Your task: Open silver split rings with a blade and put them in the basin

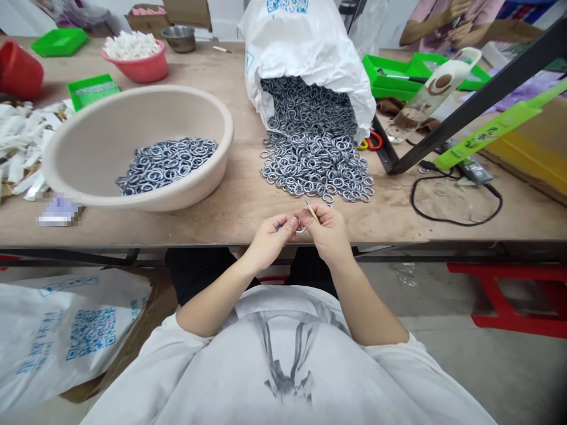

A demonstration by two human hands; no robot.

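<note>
Near the table's front edge, my left hand [271, 241] pinches one or more grey rings [302, 231], partly covered by its fingers. My right hand [331, 236] meets it fingertip to fingertip. Between its fingers is a thin pointed tool with a pale handle [312, 212], its tip facing up and left. Just beyond my hands lies a heap of grey rings [316, 168], spilling from a white sack [305, 50] on its side. To the left, a large beige basin [137, 100] holds more such rings.
Farther left are a red bowl [142, 66] of white pieces, green trays [59, 42] and a pile of white strips [18, 136]. At right stand a dark metal bar [469, 97], a clear bottle [410, 115] and a black cable [456, 223]. A co-worker's hands [458, 20] show at the back.
</note>
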